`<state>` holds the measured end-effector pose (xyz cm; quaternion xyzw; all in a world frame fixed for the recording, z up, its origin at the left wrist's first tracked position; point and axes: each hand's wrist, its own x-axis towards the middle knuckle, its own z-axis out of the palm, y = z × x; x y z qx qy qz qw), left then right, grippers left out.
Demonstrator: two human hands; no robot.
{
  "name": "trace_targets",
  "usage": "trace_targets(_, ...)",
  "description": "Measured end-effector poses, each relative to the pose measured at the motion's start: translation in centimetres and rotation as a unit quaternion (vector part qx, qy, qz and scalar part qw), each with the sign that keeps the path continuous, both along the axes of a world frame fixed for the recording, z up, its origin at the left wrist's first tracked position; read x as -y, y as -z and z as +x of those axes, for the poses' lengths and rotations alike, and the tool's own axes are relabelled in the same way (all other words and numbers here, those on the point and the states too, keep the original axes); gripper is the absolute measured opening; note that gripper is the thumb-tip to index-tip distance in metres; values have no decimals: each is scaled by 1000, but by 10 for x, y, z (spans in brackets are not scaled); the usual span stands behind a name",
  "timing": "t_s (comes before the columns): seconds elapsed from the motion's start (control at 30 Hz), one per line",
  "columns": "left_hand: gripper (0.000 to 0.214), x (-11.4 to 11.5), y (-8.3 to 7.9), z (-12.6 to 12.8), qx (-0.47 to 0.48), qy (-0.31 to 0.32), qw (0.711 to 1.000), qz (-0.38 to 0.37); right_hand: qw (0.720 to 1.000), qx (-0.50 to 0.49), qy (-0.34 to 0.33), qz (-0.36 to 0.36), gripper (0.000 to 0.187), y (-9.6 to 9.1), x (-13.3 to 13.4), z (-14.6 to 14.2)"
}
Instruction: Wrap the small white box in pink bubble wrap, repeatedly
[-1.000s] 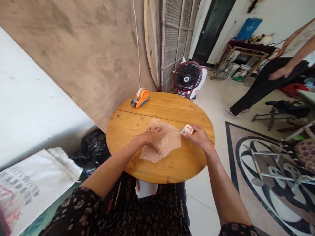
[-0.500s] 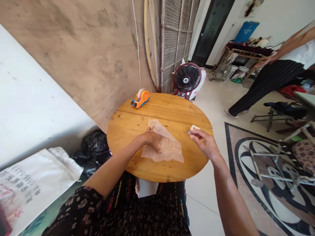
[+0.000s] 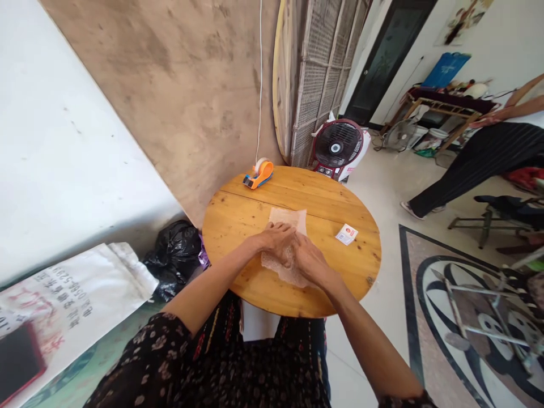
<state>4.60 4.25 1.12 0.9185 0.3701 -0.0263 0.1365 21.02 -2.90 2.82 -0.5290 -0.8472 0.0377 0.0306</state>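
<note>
A crumpled sheet of clear bubble wrap (image 3: 288,217) lies on the round wooden table (image 3: 238,207) in front of me. My left hand (image 3: 278,241) rests on the wrap with its fingers stretched out over it. Right against it, my right hand (image 3: 312,260) is closed on the wrap's right side, and its fingertips are partly hidden. The hands cover the wrap's middle, so I cannot tell whether anything lies inside. To the right of my right hand, apart from it, is a small white card-like packet (image 3: 347,234) with a red mark.
An orange tape dispenser (image 3: 260,173) stands at the table's back left edge. A fan (image 3: 335,146) is behind the table. Black plastic bags (image 3: 174,252) and a white sack (image 3: 93,289) with a phone (image 3: 21,362) on it are at left. Another person (image 3: 476,153) stands far right.
My right hand has left the packet and moved left onto the bubble wrap, beside my left hand. The wrap's right side is drawn inward. The view has shifted slightly left.
</note>
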Motion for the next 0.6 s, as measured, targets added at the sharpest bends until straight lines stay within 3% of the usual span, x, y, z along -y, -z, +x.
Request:
trace_targets(0.1, 115, 0, 0, -4, -3, 1, 1000, -25, 996, 33, 64, 49, 36, 11, -12, 5)
trace_targets(0.2, 112, -1, -2, -8, -16, 5, 999, -28, 992, 36, 98, 65, 36, 21, -20, 13)
trace_targets(0.47, 88, -3, -13, -20, -53, 11, 998, -30, 993, 19, 93, 76, 37, 25, -35, 30)
trace_targets(0.6, 54, 6, -24, -9, -26, -18, 999, 35, 994, 26, 80, 76, 28, 21, -50, 33)
